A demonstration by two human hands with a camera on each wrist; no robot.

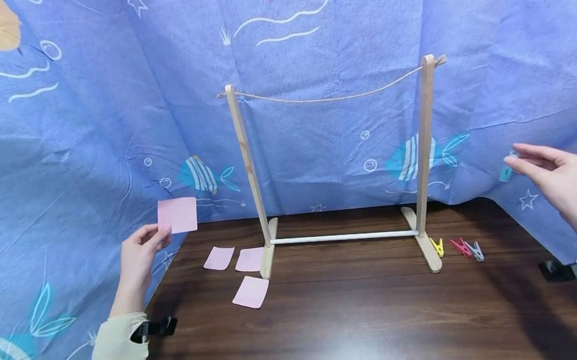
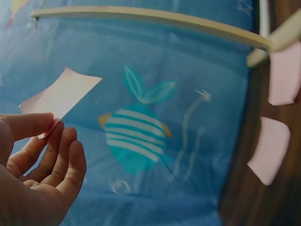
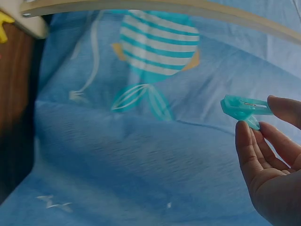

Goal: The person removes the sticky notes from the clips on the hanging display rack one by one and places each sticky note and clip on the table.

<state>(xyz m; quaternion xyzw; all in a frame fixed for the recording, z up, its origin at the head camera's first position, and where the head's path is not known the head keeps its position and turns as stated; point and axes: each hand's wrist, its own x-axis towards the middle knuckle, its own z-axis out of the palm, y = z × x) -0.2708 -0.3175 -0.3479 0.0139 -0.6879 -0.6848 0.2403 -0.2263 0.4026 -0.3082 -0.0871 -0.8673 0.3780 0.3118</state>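
A pink sticky note (image 1: 179, 214) is pinched by one corner between the thumb and fingers of my left hand (image 1: 142, 250), raised above the table's left side. At the right, my right hand (image 1: 562, 179) holds a teal clothespin (image 1: 506, 173) by its handles; its body shows plainly as a translucent clothespin (image 3: 240, 107) in the right wrist view. Between the hands stands a wooden frame (image 1: 249, 165) with a sagging string (image 1: 313, 100) tied across its two posts. Neither hand touches the frame or the string.
Several pink notes, one of them a front note (image 1: 251, 292), lie by the frame's left foot. Beyond its right foot (image 1: 428, 251) lie a yellow clothespin (image 1: 437, 247), a red clothespin (image 1: 460, 247) and a grey clothespin (image 1: 475, 250). A blue fish-print cloth (image 1: 317, 162) hangs behind the brown table (image 1: 354, 312).
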